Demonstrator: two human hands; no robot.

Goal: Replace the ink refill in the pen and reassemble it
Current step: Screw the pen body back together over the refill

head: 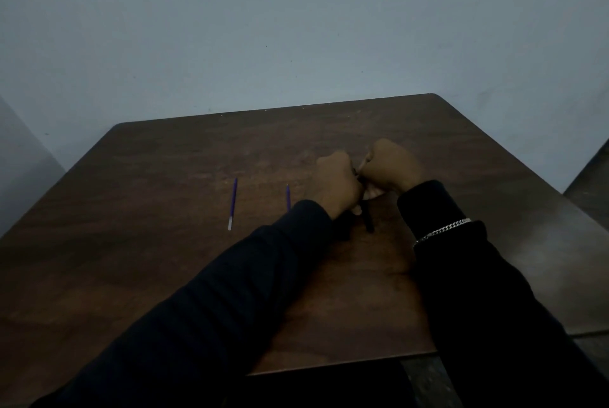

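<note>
My left hand (337,181) and my right hand (390,165) are pressed together over the middle of the brown table (164,259), both closed on a dark pen (367,214). The pen's lower end sticks out below the hands toward me; the rest is hidden by the fingers. A purple ink refill (232,204) with a pale tip lies on the table to the left. A second purple refill (288,197) lies closer to my left wrist, its lower part hidden by my sleeve.
A plain grey-blue wall stands behind the table's far edge (280,108). The table's right edge (527,170) drops off beside a darker floor. A silver chain bracelet (443,230) sits on my right wrist.
</note>
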